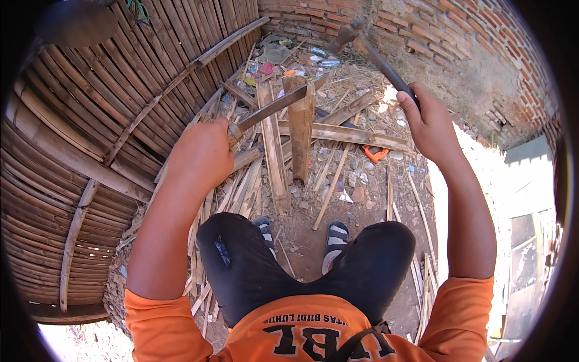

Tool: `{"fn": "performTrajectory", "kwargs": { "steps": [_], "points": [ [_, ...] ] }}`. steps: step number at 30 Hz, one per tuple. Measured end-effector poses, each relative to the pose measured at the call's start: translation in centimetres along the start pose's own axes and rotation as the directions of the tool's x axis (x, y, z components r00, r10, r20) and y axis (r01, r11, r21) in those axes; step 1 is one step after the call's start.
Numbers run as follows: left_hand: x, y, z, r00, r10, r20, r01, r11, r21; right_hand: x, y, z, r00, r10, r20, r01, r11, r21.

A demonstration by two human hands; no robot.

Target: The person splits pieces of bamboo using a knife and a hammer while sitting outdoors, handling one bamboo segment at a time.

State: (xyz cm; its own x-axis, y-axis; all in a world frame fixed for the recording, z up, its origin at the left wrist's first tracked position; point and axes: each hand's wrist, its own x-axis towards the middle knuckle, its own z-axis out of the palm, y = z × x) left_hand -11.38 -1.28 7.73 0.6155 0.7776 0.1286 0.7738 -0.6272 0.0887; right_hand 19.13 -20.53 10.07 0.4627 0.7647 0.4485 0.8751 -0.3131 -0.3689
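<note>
Left hand (202, 152): fingers wrapped round handle of long knife (274, 107), blade crossing top of 1 upright wood piece (300, 136). Right hand (429, 123): fingers clamped on raised hammer (383, 65), head clear of blade. Orange handle (375, 154) on ground (307, 256), right of wood.

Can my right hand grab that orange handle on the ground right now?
Probably not: your right hand is closed around the hammer, though the orange handle lies in plain view.
</note>
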Motion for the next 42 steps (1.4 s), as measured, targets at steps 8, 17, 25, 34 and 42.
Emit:
{"fn": "performTrajectory", "kwargs": {
  "steps": [8, 17, 25, 34, 42],
  "points": [
    [0.3, 0.7, -0.1, 1.000, -0.005, 0.019, 0.005, 1.000, 0.000, -0.2, -0.7, 0.4, 0.995, -0.036, 0.093, 0.045, 0.995, -0.088],
    [0.1, 0.4, 0.0, 1.000, 0.015, -0.002, -0.015, 1.000, -0.003, -1.5, 0.3, 3.0, 0.984, 0.027, 0.176, 0.007, 0.982, -0.190],
    [-0.2, 0.6, -0.4, 0.999, -0.025, 0.021, 0.025, 1.000, -0.012, 0.8, -0.8, -1.3, 0.985, -0.026, -0.168, 0.043, 0.994, 0.100],
    [-0.4, 0.0, -0.3, 0.999, -0.030, 0.028, 0.030, 0.999, 0.014, 0.6, -0.2, 0.6, 0.990, -0.096, -0.099, 0.108, 0.986, 0.127],
    [-0.5, 0.6, -1.0, 0.998, -0.011, 0.060, 0.008, 0.998, 0.056, -0.5, 0.2, 3.0, 0.979, -0.016, 0.203, 0.049, 0.986, -0.160]
  ]
}}
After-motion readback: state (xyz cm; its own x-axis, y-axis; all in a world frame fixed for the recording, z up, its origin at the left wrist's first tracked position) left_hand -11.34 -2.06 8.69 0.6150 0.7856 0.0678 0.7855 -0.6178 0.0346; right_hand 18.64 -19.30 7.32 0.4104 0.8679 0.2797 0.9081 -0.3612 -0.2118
